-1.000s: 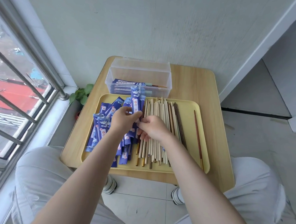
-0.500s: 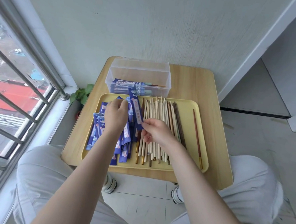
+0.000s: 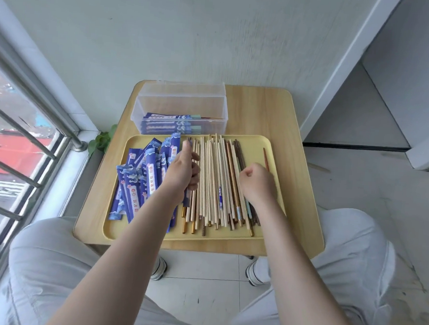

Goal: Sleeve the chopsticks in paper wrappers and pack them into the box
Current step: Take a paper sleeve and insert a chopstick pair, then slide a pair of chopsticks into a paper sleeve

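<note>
The table [image 3: 259, 109] shows a pale wood-grain top with a smooth, matt face. On it the yellow tray [image 3: 274, 153] looks like smooth plastic with a dull sheen. The box [image 3: 182, 102] at the far side is clear, glossy plastic, and printed blue paper sleeves show through its wall. The loose wrappers [image 3: 142, 180] on the left of the tray are blue printed paper, slightly creased. The chopsticks [image 3: 215, 177] are mostly pale bare wood, matt; a few toward the right are dark brown wood, and some near ends look gold and shiny. The window rails [image 3: 31, 96] on the left are polished metal.
</note>
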Available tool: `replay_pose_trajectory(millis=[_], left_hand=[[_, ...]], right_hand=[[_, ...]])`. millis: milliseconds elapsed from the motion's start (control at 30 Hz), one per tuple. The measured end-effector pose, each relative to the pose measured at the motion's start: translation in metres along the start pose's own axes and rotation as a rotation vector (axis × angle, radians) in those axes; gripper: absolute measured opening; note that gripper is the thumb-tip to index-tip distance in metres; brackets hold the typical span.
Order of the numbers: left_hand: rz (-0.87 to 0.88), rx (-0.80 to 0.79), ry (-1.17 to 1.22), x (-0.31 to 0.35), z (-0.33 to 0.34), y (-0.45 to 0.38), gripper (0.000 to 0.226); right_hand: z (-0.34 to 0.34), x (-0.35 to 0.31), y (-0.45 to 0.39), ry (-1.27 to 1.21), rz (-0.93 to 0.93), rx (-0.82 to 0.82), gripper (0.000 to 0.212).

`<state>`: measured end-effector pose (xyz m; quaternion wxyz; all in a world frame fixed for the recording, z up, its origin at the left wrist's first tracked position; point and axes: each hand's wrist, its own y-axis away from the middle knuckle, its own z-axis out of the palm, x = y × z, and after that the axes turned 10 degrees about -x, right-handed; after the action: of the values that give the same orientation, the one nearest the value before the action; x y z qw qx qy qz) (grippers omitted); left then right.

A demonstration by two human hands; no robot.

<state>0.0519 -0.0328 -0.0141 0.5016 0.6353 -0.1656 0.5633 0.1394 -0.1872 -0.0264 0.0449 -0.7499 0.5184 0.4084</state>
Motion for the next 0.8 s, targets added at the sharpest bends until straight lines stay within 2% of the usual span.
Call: replay_pose_trajectory(millis=[67, 167, 367, 467, 667, 800], left_hand=[[-0.046, -0.054, -0.069, -0.006, 0.003, -0.001, 0.046], [-0.065, -0.105, -0.142, -0.018, 0.009, -0.002, 0.042], [-0.052, -0.076, -0.228, -0.036, 0.009, -0.001, 0.03], [-0.043, -0.026, -0.225, -0.04, 0.007, -0.003, 0.026], [-0.026, -0.088, -0.398, -0.038, 0.011, -0.002, 0.027], [0.011, -0.115, -0.46, -0.038, 0.009, -0.001, 0.021]], right_hand=[[-0.005, 0.012, -0.006, 0.17, 0.07, 0.042, 0.014], [-0.004, 0.02, -0.01, 0.275, 0.131, -0.057, 0.021], [-0.006, 0.027, -0.016, 0.289, 0.143, -0.109, 0.014], [-0.012, 0.027, -0.015, 0.298, 0.167, -0.17, 0.026], [-0.011, 0.017, -0.008, 0.406, 0.192, -0.228, 0.015], [-0.008, 0.015, -0.008, 0.289, 0.238, -0.235, 0.02]])
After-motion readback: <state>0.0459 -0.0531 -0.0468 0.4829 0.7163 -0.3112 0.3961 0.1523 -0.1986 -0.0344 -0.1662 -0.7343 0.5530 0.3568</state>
